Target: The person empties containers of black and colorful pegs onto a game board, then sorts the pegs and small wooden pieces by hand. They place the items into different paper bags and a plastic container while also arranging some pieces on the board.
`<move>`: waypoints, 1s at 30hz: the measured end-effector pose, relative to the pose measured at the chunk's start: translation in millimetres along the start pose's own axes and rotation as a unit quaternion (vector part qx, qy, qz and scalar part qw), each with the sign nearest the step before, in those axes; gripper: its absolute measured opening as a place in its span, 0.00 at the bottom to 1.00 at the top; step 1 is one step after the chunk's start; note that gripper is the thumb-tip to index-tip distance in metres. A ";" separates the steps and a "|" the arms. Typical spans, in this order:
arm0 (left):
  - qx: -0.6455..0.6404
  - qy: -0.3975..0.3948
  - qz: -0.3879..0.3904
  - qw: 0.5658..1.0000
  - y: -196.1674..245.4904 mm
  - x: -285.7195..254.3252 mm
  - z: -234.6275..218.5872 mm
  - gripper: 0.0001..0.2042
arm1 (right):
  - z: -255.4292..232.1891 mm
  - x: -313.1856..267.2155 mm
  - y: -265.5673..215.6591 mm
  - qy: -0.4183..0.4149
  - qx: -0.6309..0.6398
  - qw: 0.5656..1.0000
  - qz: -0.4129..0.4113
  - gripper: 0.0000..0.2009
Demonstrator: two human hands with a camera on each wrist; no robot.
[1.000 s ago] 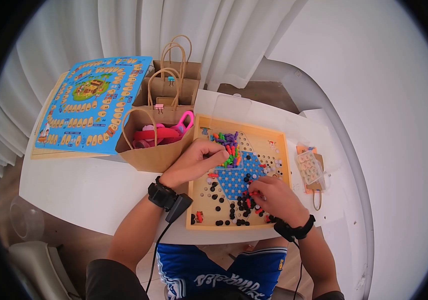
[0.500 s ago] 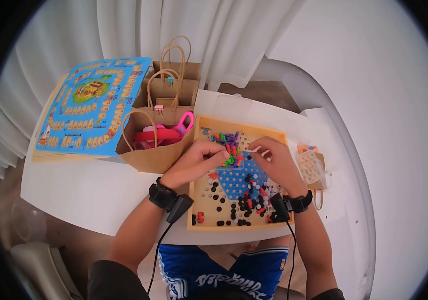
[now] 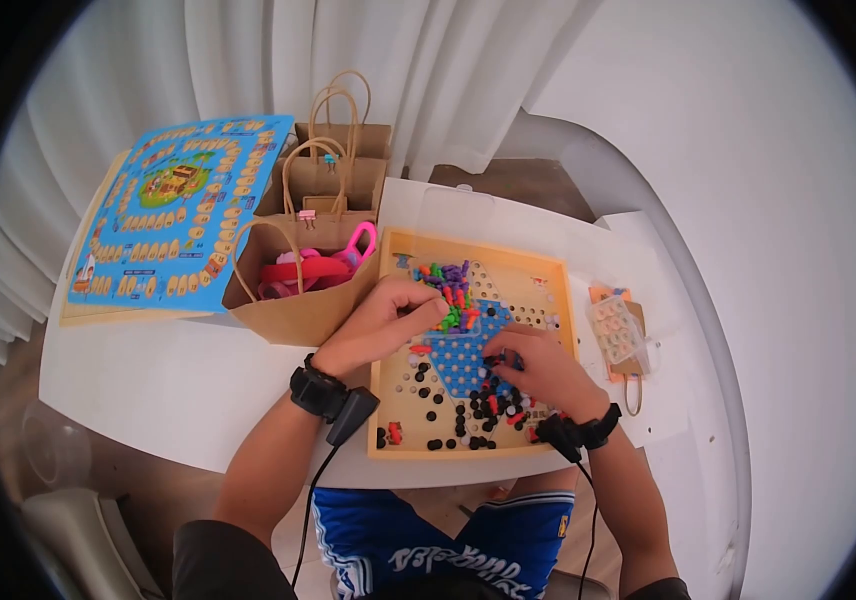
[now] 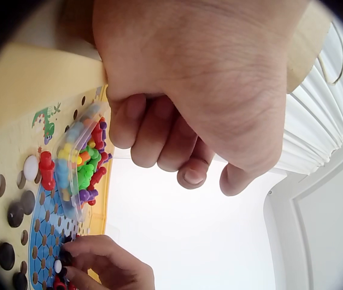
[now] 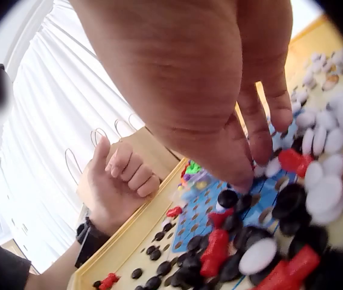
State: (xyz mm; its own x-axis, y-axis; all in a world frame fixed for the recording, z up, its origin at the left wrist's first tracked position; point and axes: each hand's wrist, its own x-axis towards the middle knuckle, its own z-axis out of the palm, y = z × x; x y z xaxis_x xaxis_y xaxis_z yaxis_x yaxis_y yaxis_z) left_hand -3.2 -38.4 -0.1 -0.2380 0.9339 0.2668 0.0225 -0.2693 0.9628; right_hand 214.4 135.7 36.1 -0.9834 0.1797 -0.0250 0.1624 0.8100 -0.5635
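Observation:
A wooden game tray (image 3: 376,420) holds a blue-patterned board (image 3: 458,365) strewn with black, white and red pieces. In the head view my right hand (image 3: 553,372) is over the board, its fingertips right at some black pieces (image 5: 227,198). Thumb and index finger stand apart there in the left wrist view, and a red peg (image 5: 215,252) lies close by. My left hand (image 3: 393,315) hangs loosely curled by the clear box of colored pegs (image 4: 69,172), holding nothing visible. Red, green and purple pegs (image 3: 456,290) fill that box.
Brown paper bags (image 3: 298,318) stand left of the tray, the front one holding pink and red things. A blue printed game board (image 3: 173,215) leans behind them. Right of the tray lies a clear case of small round pieces (image 3: 616,330). White curtains (image 3: 248,80) hang behind.
My right hand went from the pieces at the board's lower right up beside the peg box, then came back down to the black pieces. The left hand stayed at the box.

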 end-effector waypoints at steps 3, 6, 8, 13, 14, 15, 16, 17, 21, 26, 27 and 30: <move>0.004 -0.005 -0.015 1.000 0.0 -0.5 -0.5 0.22 | 4.5 1.9 3.2 -0.006 -0.017 1.000 -0.017 0.13; -0.001 0.000 -0.015 1.000 0.6 -0.7 1.5 0.22 | 2.0 0.2 9.1 0.031 0.027 0.999 -0.009 0.11; -0.005 0.006 -0.011 1.000 1.4 -1.1 1.8 0.22 | -15.1 -1.0 5.8 0.054 0.019 0.998 0.020 0.10; 0.004 -0.003 0.003 1.000 -2.1 0.1 -0.3 0.19 | -38.1 3.4 17.0 0.119 -0.026 0.988 0.097 0.09; 0.004 -0.004 0.005 1.000 -1.8 0.4 -0.2 0.19 | -37.4 5.6 17.9 0.112 -0.012 0.988 0.102 0.08; 0.002 -0.003 0.004 1.000 -1.4 0.4 -0.3 0.19 | -36.3 7.8 20.0 0.106 0.002 0.989 0.106 0.08; 0.001 -0.002 0.002 1.000 -0.9 0.1 -0.2 0.19 | -33.1 10.5 26.9 0.107 0.002 0.989 0.105 0.08; 0.002 -0.002 0.002 1.000 0.0 -0.5 0.5 0.19 | -28.4 14.3 33.6 0.095 -0.009 0.993 0.073 0.08; -0.004 0.002 -0.012 1.000 -0.5 -0.9 0.8 0.21 | -21.3 19.7 44.5 0.078 -0.051 0.995 0.042 0.07; 0.002 -0.007 -0.011 1.000 -1.5 -0.8 -0.1 0.21 | -25.2 22.2 34.4 0.038 -0.086 0.994 0.053 0.06; -0.001 -0.003 -0.005 1.000 -3.2 -0.5 0.2 0.21 | -26.7 22.9 31.3 0.018 -0.102 0.993 0.056 0.06; 0.002 0.000 0.005 1.000 -0.9 0.1 -0.4 0.20 | -31.2 28.2 23.3 0.014 -0.109 0.991 0.069 0.06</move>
State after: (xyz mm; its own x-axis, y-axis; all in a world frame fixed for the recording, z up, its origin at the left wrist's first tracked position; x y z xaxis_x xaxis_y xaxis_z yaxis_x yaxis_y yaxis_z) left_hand -3.6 -38.2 -1.0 -0.2372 0.9312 0.2769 0.0295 -0.2780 0.9601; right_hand 193.0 177.1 48.0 -0.9481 0.3113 -0.0646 0.3128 0.8774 -0.3638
